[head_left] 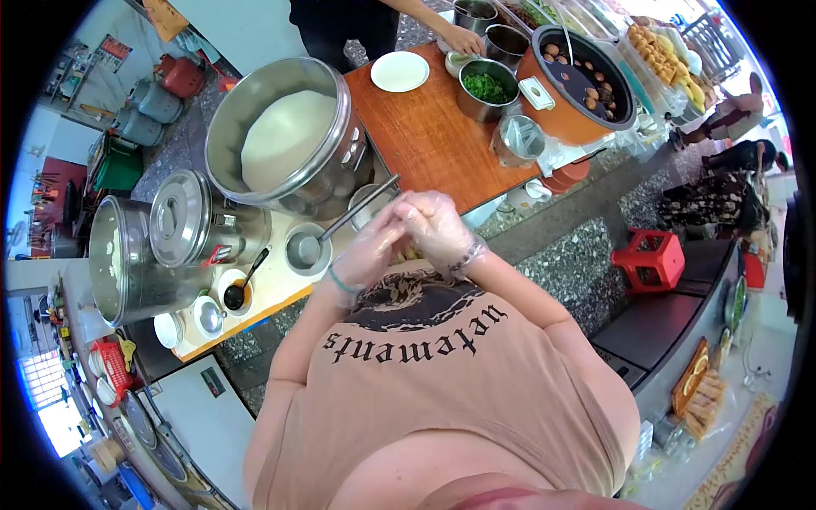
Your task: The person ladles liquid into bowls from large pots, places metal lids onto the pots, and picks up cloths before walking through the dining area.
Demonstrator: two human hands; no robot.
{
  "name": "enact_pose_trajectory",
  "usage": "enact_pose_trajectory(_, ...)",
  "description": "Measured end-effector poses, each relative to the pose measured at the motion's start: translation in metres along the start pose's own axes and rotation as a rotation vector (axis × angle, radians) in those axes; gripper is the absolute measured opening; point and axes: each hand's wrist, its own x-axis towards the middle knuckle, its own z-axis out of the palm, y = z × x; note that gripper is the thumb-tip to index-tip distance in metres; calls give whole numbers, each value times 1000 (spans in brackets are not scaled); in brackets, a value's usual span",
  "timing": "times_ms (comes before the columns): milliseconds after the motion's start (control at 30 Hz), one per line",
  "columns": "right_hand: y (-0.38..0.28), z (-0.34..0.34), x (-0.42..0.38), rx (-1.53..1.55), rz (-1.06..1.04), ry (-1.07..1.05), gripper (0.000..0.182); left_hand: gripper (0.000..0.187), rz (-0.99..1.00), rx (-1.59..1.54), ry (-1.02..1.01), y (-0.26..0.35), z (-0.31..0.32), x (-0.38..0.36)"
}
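My left hand [365,252] and my right hand [438,228] wear clear plastic gloves and meet in front of my chest. The fingers of both are closed and pressed together; whatever lies between them is hidden. Just beyond my left hand, a long-handled metal ladle [361,206] leans in a metal pot [297,266]. Behind it stands a big steel vat [340,161] holding a smooth white mass [287,140]. Partly behind my hands is another round container [355,202].
On the brown table [416,132] are a white plate [401,71], a pot of chopped greens [486,87] and an orange cooker of eggs [552,106]. Another person's hand [461,40] reaches in there. A lidded steel pot [178,217] stands left; a red stool [650,257], right.
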Motion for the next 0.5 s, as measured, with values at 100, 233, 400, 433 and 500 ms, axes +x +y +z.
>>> enact_pose_trajectory(100, 7, 7, -1, 509, 279, 148, 16, 42, 132, 108, 116, 8, 2, 5)
enact_pose_trajectory(233, 12, 3, 2, 495, 354, 228, 12, 39, 276, 216, 248, 16, -8, 13)
enact_pose_trajectory(400, 2, 6, -2, 552, 430, 32, 18, 39, 394, 491, 299, 12, -14, 15)
enact_pose_trajectory(433, 3, 10, -3, 549, 440, 13, 17, 39, 396, 491, 291, 7, -15, 16)
enact_pose_trajectory(500, 6, 14, -5, 550, 450, -2, 17, 40, 350, 364, 238, -3, -19, 14)
